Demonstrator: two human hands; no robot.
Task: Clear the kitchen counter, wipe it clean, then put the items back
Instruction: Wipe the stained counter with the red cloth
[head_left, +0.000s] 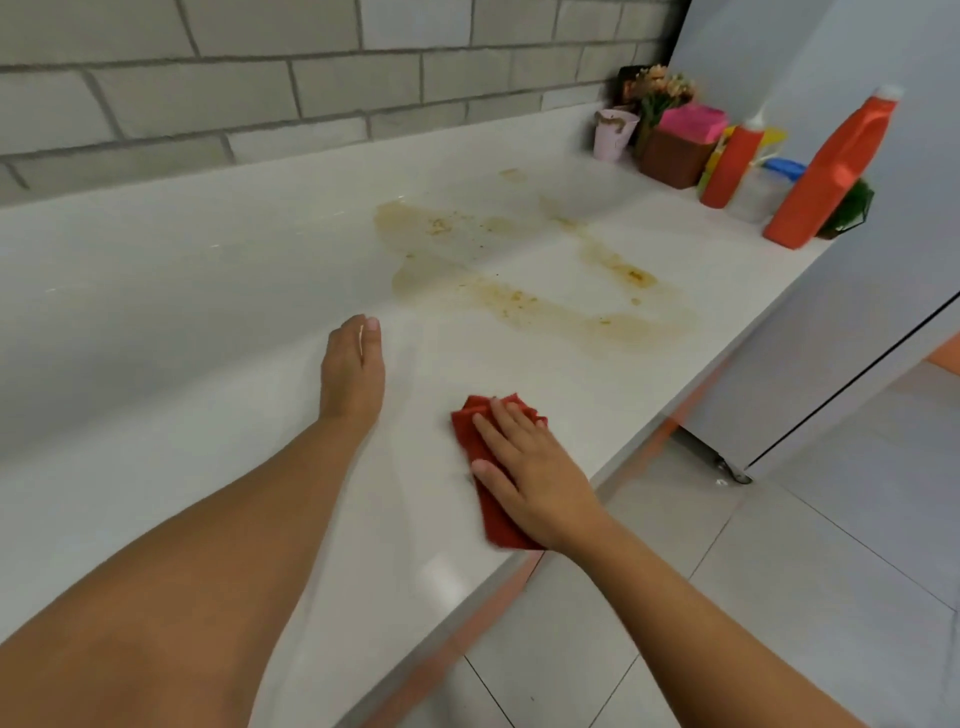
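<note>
Red cloth (467, 436) lies flat under my right hand (530, 467), near the front edge of the white counter (208, 364). My fingers are spread and straight on top of it, pressing down with the palm, not curled round it. My left hand (350, 371) rests on the counter just to the left and a little further back, seen edge-on with its fingers straight and together, holding nothing.

Beyond both hands, a brownish stain (519, 296) runs across the counter in smeared streaks with darker specks in it. It is well apart from the cloth, which sits on a part that looks wet and shiny.

At the far right end the items stand crowded together: a tall orange bottle (826, 176) with a white cap, a smaller orange bottle (730, 166) beside it, a brown box (675, 156) with a pink top, a pale pink cup (613, 135) and some flowers (660, 88) behind. A grey brick-pattern wall (260, 78) runs along the back, and grey floor tiles (779, 571) show below the counter edge.
</note>
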